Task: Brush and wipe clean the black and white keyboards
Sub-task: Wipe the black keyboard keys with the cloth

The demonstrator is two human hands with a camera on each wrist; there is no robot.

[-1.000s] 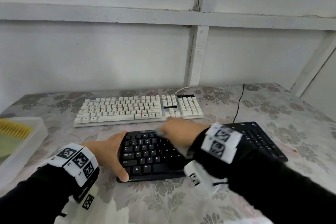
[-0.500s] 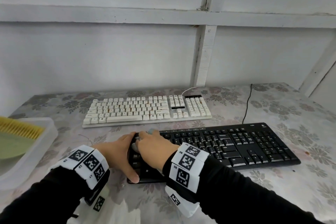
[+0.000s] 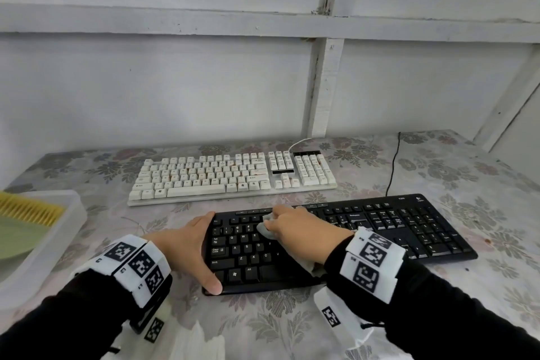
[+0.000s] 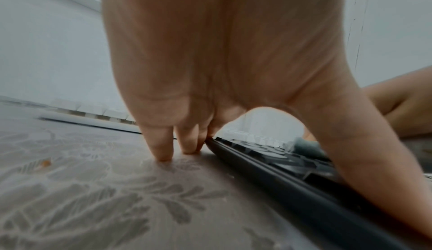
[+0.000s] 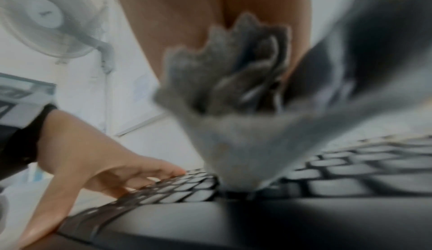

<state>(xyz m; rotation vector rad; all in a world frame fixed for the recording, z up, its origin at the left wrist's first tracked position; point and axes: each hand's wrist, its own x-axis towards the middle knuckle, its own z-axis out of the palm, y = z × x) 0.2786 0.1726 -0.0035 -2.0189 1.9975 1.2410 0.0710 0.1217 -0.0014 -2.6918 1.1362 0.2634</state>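
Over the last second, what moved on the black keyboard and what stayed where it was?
The right hand, gripping the crumpled grey cloth, swept left along the flat black plastic keyboard to its left end, then came back a little rightward over the upper key rows. The left hand stayed braced on the keyboard's left edge. The white keyboard behind did not shift.

Fuzzy grey cloth bunched in my right hand, on the black keyboard's matt plastic keys.
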